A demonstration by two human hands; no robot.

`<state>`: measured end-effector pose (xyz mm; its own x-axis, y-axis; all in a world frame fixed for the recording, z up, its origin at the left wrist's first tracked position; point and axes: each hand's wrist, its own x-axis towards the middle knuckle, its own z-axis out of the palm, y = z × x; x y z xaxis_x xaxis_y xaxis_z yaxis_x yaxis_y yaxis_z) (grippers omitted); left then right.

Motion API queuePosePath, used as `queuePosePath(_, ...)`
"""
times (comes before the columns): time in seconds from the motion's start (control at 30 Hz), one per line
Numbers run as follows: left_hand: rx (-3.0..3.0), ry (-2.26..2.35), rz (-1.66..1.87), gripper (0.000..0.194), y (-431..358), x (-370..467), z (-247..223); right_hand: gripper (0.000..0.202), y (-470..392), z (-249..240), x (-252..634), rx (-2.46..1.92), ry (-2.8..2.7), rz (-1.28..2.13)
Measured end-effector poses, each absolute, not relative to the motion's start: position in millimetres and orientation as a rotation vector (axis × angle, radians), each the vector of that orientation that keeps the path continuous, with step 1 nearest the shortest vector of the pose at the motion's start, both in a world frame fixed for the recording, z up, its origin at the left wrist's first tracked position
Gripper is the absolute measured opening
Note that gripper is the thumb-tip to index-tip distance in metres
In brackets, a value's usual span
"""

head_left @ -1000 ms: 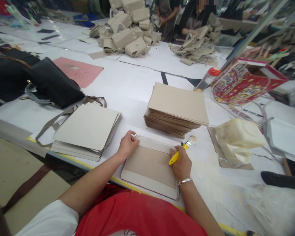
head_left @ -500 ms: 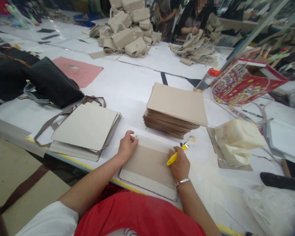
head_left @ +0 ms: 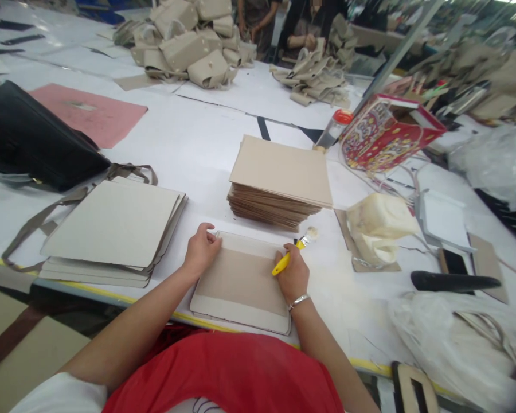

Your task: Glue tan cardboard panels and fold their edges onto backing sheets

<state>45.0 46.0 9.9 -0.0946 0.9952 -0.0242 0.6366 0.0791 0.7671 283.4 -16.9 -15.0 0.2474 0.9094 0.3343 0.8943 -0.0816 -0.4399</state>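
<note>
Brush (head_left: 281,265): yellow handle. Panel (head_left: 241,281): tan middle, off-white bands. Tall stack (head_left: 281,172): beige top, brown edges. Board stack (head_left: 112,225), 9 o'clock: greyish white. Carton (head_left: 389,139), 2 o'clock: red, multicoloured print. Bench (head_left: 189,137): white.

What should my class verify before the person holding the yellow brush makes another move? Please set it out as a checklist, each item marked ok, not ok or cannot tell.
1. Brush in hand: the right hand holds the yellow brush by its handle. Ok.
2. Bristles clear of the panel: they point away, beyond its far edge. Ok.
3. Bristles loaded: they look whitish, but wet or dry does not show. Cannot tell.
4. Left hand at the panel's far left corner: ok. Gripping or merely resting: cannot tell.
5. Stack of beige boards apart from the panel: it stands just beyond. Ok.
</note>
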Motion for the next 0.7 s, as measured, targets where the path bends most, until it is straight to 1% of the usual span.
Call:
queuePosePath(0.33, 1.656, 1.805, 0.786, 0.035, 45.0, 46.5, 10.7, 0.028, -17.8, -14.9, 283.4, -1.967, -1.607, 0.093)
queuePosePath(0.53, 1.710, 1.814, 0.735, 0.040, 45.5, 41.3, 9.2, 0.039, -22.3, -12.3, 291.3, -1.958, -1.473, 0.070)
queuePosePath(0.63, 1.850, 1.846, 0.790, 0.045, 42.5, 37.7, 10.5, 0.040, -30.3, -8.1, 304.0, -1.951, -1.380, 0.037)
queuePosePath(0.7, 2.051, 1.798, 0.880, 0.044, 37.3, 40.2, 13.4, 0.036, -36.0, -4.2, 309.0, -1.913, -1.374, 0.007)
